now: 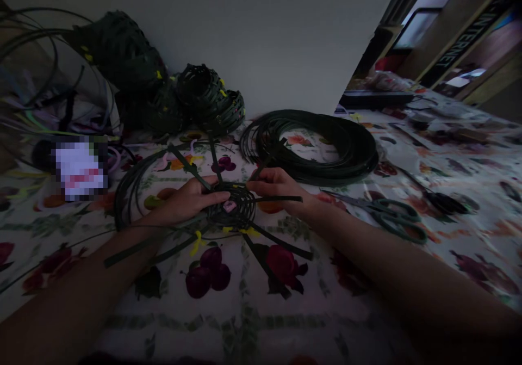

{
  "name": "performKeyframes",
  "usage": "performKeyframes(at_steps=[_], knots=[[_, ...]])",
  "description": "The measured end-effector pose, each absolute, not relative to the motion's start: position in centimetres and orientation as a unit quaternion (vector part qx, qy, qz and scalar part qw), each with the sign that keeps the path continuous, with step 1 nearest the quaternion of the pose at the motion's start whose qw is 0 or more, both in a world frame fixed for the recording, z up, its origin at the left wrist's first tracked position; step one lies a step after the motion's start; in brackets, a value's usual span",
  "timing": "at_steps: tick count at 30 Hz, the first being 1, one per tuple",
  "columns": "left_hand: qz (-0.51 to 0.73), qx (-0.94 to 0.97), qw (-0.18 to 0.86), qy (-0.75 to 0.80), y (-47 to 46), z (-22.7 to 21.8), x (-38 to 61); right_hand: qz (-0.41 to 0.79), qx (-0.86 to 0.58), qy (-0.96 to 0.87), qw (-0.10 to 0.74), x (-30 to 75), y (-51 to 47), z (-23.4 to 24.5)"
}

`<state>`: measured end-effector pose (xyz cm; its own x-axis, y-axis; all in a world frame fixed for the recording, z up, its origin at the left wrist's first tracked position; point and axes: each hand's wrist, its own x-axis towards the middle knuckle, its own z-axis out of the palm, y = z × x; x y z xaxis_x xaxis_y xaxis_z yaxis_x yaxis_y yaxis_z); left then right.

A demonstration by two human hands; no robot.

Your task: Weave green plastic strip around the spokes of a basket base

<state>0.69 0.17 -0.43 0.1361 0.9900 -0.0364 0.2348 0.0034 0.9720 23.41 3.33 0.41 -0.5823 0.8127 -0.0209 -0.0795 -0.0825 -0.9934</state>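
The left hand (183, 202) clamps the left side of a flat, round woven base (232, 210) of dark strips, and the right hand (277, 185) pinches its right side. The base lies flat mid-way across the floral tablecloth (244, 321), spokes radiating every way with no long axis, its centre partly hidden. A coil of dark strips (310, 147) lies behind, green-handled scissors (397, 221) rightward.

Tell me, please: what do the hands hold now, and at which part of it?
The left hand and the right hand grip a woven strip basket base at its outer edge, from opposite sides.
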Motion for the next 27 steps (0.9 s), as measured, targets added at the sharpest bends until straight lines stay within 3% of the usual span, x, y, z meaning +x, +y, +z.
performKeyframes(at_steps=[8, 16, 27], knots=[[0.394, 0.609, 0.459, 0.513, -0.1, 0.1, 1.0, 0.703, -0.331, -0.547, 0.311, 23.4, 3.0, 0.7], [0.409, 0.621, 0.408, 0.53, 0.4, -0.9, 1.2, 0.646, -0.385, -0.589, 0.296, 23.5, 3.5, -0.6], [0.4, 0.625, 0.366, 0.562, 0.9, -1.4, 1.7, 0.666, -0.398, -0.57, 0.272, 23.9, 4.0, -1.0]])
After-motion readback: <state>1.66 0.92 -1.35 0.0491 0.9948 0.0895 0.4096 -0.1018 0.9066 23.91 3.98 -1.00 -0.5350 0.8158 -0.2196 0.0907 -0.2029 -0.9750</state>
